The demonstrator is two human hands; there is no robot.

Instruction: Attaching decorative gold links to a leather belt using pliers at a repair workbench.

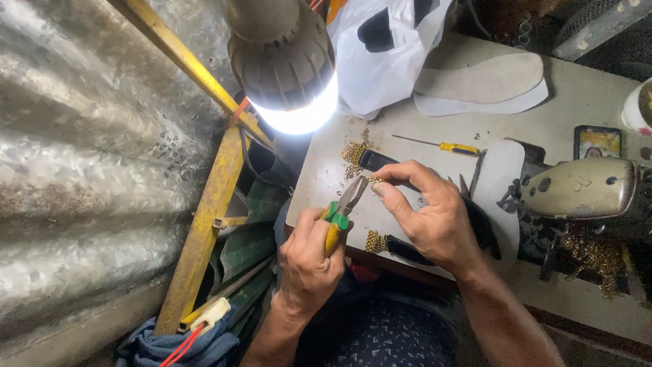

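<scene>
**Chain work mid-way, one link in the pliers**

Nearest us, our left hand (309,258) is closed round the pliers (341,211), their nose pinching a small gold link (375,180); our right hand (431,211) grips that same link between thumb and forefinger, over the table (598,95); one strap (401,246) by the near edge already carries gold chain, which we judge finished; farther off, a second strap (372,160) beside loose links (352,153) looks unfinished; beyond lie a screwdriver (441,145) and soles (485,81).

A white plastic bag (380,54) with black patches lies at the tabletop's (584,95) far edge; a small dark-framed picture card (598,141) lies farther right.
</scene>
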